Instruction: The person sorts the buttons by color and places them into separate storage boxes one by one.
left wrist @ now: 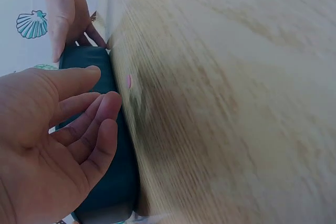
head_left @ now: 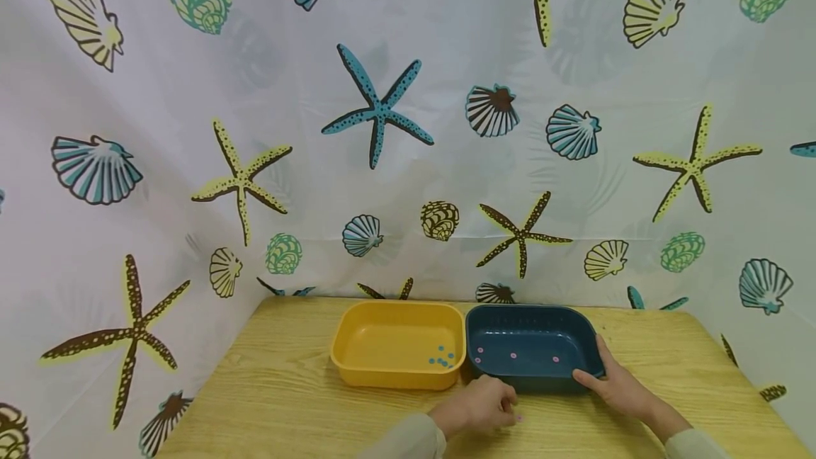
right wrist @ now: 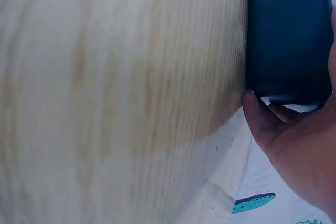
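My left hand (head_left: 479, 406) hovers before the front of the dark blue tub (head_left: 529, 382), its fingers loosely bent. In the left wrist view the thumb stands apart from the fingertips (left wrist: 111, 103) and nothing shows between them. A small pink disc (head_left: 519, 418), like a button, lies on the table just right of that hand. My right hand (head_left: 615, 384) grips the tub's right front corner, thumb on the front rim and fingers along the right side. Several pink discs (head_left: 513, 355) lie scattered on the tub's floor.
Left of the dark blue tub, right up beside it, stands a yellow tub (head_left: 395, 378) with several small blue discs (head_left: 440, 360) in its right part. Both are near the back of the wooden table (head_left: 280, 402). A curtain (head_left: 408, 183) printed with shells and starfish hangs behind and at both sides.
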A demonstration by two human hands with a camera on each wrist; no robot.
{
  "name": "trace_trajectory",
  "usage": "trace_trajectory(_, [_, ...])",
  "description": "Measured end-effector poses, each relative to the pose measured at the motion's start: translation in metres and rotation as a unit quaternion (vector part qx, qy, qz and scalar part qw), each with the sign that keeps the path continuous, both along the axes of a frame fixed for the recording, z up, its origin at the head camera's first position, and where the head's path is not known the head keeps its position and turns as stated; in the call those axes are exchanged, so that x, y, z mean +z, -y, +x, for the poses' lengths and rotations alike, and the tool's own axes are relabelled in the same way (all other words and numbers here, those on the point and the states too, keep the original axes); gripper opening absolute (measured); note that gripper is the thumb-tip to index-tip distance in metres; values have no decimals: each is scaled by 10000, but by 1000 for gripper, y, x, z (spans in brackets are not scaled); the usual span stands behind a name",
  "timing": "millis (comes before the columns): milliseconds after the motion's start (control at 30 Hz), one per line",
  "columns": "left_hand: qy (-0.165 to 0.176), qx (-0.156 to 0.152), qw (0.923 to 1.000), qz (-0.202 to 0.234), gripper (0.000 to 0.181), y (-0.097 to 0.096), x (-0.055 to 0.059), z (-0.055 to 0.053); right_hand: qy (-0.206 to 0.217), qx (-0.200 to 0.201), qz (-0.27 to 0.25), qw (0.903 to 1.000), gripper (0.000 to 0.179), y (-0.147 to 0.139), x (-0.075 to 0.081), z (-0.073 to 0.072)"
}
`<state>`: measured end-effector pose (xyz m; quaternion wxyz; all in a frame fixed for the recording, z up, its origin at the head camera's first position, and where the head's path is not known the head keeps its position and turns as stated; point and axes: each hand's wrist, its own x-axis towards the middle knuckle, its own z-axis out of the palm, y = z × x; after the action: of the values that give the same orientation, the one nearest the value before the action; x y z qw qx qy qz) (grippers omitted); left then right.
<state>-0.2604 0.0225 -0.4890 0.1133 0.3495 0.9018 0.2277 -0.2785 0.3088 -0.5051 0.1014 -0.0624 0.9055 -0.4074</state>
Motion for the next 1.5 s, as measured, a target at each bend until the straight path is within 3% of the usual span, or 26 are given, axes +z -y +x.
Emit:
trace_trajectory(433, [-219, 0, 9993, -312, 14, -6, -6, -3, 6, 32, 15, 10000, 100, 1, 0, -1])
trace_trajectory(600, [-171, 19, 9988, -449, 7, -7, -10, -5, 0, 29, 6, 10000, 100, 1, 0, -1])
trace_trajectory(900, [-108, 100, 9986, -507, 10, -9, -15, -7, 13, -17, -53, 10000, 101, 1, 1, -1])
trace_trajectory(1233, [-81, -160, 9988, -459, 13, -9, -17, -7, 28, -5, 65, 10000, 102, 1, 1, 0])
trace_trajectory(1500, [-139, -401, 9985, -341, 3, -10, -17, -7, 51, -28, 56, 10000, 102, 2, 3, 1])
